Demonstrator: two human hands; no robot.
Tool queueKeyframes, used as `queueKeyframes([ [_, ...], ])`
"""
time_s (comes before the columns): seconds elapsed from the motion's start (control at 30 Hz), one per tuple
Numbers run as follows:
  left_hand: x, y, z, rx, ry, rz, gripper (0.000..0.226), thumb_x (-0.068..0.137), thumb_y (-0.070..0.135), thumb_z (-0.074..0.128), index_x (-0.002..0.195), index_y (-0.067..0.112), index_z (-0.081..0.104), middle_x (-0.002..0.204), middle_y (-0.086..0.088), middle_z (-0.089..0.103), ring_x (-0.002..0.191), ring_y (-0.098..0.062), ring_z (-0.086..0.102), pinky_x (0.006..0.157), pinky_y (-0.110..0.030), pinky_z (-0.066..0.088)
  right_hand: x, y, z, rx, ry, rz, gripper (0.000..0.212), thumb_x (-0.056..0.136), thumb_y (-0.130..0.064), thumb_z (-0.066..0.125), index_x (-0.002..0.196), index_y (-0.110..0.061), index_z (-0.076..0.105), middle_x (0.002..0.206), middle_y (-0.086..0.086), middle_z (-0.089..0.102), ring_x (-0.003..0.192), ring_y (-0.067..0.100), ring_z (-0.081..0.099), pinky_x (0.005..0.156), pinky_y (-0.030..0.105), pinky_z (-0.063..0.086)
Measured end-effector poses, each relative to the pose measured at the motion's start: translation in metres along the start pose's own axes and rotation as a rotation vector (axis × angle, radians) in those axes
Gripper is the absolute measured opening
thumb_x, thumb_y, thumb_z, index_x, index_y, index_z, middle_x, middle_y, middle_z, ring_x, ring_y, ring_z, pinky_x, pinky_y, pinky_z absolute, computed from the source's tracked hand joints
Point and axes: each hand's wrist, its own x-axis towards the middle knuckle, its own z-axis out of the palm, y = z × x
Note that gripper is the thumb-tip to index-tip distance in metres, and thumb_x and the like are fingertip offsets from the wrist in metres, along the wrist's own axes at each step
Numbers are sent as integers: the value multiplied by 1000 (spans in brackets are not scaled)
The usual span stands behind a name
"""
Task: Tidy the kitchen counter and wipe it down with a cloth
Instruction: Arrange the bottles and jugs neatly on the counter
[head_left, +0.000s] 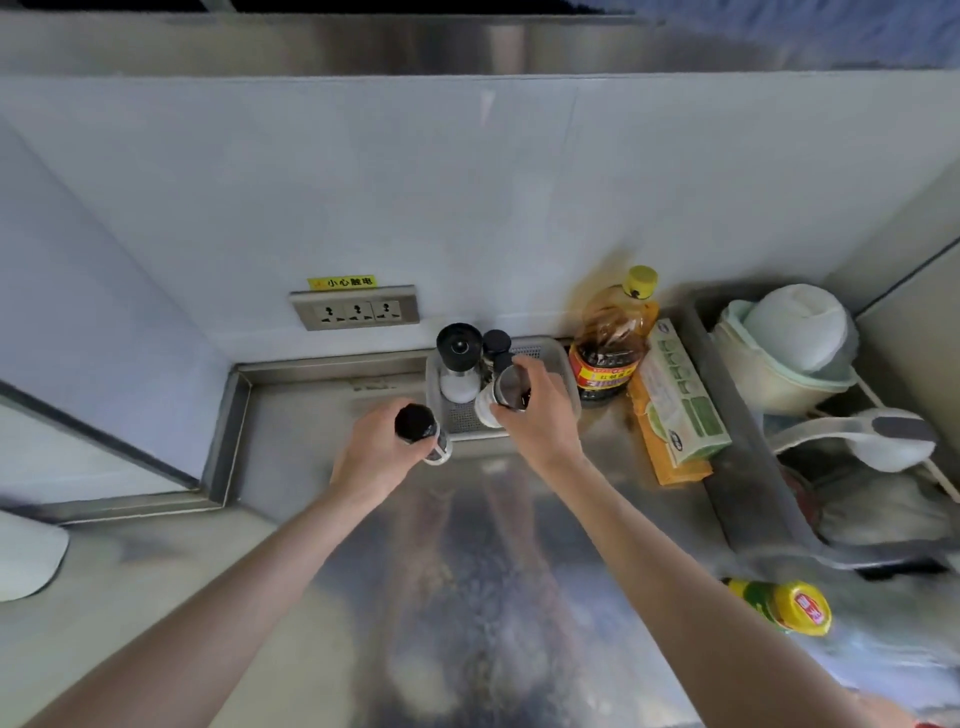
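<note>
A steel counter (467, 561) runs below a white wall. At its back stands a small grey basket (462, 415) holding black-capped seasoning jars (458, 358). My left hand (379, 452) grips a black-capped glass jar (418, 428) just left of the basket's front edge. My right hand (540, 410) holds another glass jar (506, 389) over the basket's right half, fingers curled round it. No cloth is in view.
A large oil bottle (613, 338) with a yellow cap and a green-and-orange box (675, 405) stand right of the basket. A dish rack (810, 415) with bowls fills the right side. A yellow-capped bottle (789, 605) lies near the front right. A wall socket (356, 310) sits behind.
</note>
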Motion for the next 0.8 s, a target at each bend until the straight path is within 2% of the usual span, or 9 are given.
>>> queueKeyframes([
  [0.2, 7, -7, -11, -36, 37, -22, 27, 73, 16, 72, 98, 15, 62, 99, -3, 62, 92, -18, 56, 80, -27, 41, 22, -3, 36, -10, -100, -28, 57, 80, -19, 68, 130, -14, 41, 118, 10, 54, 103, 25, 56, 76, 25, 40],
  [0.33, 3, -17, -9, -59, 37, -52, 26, 71, 16, 73, 95, 15, 63, 97, -6, 64, 92, -22, 59, 84, -35, 46, 31, 3, 57, -3, -116, 7, 54, 77, -17, 69, 124, -15, 44, 113, 8, 58, 98, 24, 58, 75, 34, 48],
  [0.43, 0, -24, -7, -66, 40, -89, 27, 71, 18, 74, 95, 18, 62, 98, -6, 63, 92, -22, 60, 85, -39, 48, 35, 7, 67, -22, -148, 17, 54, 78, -15, 69, 126, -14, 43, 117, 9, 56, 101, 25, 57, 77, 32, 46],
  [0.57, -2, -27, -5, -46, 32, -92, 29, 70, 18, 74, 97, 20, 61, 99, -5, 62, 93, -21, 59, 87, -39, 48, 39, 9, 75, -33, -176, 2, 54, 78, -12, 68, 126, -15, 42, 121, 11, 52, 105, 29, 56, 83, 38, 48],
  [0.7, -3, -26, -2, -78, 27, -106, 33, 63, 31, 72, 94, 26, 60, 99, -2, 63, 93, -20, 61, 89, -42, 48, 32, 7, 71, 121, -216, 36, 71, 74, -12, 71, 136, -14, 36, 132, 8, 44, 120, 23, 46, 99, 33, 40],
  [0.8, -1, -18, 2, -59, 5, -85, 31, 68, 28, 73, 96, 25, 61, 100, -1, 63, 93, -20, 61, 88, -42, 49, 17, 15, 54, 201, -206, 54, 62, 80, -9, 64, 136, -16, 38, 135, 4, 45, 123, 19, 45, 102, 31, 38],
])
